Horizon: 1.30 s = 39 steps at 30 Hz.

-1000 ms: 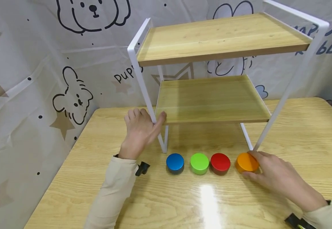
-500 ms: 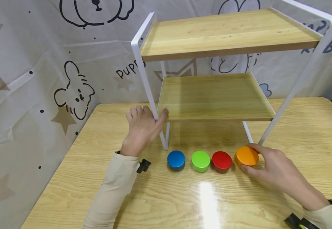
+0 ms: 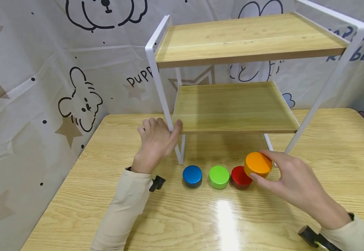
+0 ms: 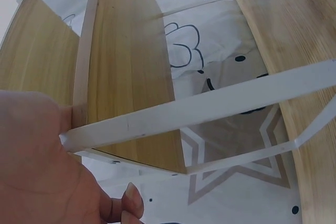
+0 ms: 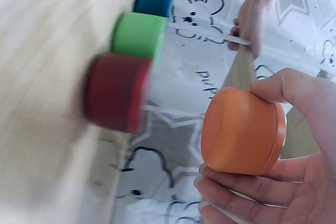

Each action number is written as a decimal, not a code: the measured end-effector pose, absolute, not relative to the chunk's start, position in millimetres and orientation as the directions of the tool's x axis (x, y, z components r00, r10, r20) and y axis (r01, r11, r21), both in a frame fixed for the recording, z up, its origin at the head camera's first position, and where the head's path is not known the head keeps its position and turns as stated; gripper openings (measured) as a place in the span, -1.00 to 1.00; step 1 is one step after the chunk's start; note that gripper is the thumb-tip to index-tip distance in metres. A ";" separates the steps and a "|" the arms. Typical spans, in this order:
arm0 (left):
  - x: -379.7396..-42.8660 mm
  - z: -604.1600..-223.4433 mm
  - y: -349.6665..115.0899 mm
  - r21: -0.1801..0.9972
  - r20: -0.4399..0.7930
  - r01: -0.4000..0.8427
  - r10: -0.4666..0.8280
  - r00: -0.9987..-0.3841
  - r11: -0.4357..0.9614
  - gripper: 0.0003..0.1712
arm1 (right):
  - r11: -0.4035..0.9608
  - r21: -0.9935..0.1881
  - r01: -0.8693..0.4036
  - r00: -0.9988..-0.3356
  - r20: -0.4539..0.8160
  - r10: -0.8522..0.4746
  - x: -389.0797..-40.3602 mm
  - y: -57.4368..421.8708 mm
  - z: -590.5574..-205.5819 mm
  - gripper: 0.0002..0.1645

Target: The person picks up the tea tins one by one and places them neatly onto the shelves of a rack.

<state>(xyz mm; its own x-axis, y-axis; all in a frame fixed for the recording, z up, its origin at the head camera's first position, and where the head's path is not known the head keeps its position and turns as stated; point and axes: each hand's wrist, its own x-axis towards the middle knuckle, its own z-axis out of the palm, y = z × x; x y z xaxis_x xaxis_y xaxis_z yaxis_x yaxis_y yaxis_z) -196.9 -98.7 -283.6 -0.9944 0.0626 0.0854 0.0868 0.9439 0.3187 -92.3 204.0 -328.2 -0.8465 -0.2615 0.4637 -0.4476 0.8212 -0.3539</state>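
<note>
My right hand (image 3: 297, 181) pinches an orange round tin (image 3: 258, 163) between thumb and fingers, lifted off the table. In the head view it overlaps the red round tin (image 3: 239, 179); in the right wrist view a gap shows between them. Green (image 3: 219, 176) and blue (image 3: 192, 176) round tins stand left of the red one in a row. My left hand (image 3: 156, 143) grips the two-tier shelf at its white front left post (image 3: 162, 96), thumb at the corner of the lower wooden board (image 3: 235, 108). The post crosses the palm in the left wrist view (image 4: 199, 108).
The upper board (image 3: 247, 38) overhangs the lower one, between white metal side frames. Wooden table (image 3: 106, 195) surface extends around the tins and the shelf's feet. A printed cloth (image 3: 22, 104) hangs behind and to the left.
My right hand has raised the orange tin from the table and carried it left, toward the red tin. The left hand keeps its hold on the shelf; the head view shifted slightly.
</note>
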 end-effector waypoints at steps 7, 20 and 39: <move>-194.7 -285.0 -99.2 0.312 0.093 0.076 0.049 -0.994 0.947 -0.25 | 0.820 -0.294 -0.490 -0.792 0.544 -0.278 -97.4 181.4 -314.5 -0.42; -195.2 -285.6 -99.9 0.317 0.100 0.077 0.047 -0.994 0.945 -0.25 | 0.805 -0.281 -0.522 -0.754 0.594 -0.282 -104.5 162.6 -303.6 -0.42; -194.8 -287.7 -97.6 0.314 0.113 0.091 0.058 -0.992 0.945 -0.26 | 0.791 -0.296 -0.536 -0.757 0.583 -0.296 -112.8 140.6 -297.8 -0.41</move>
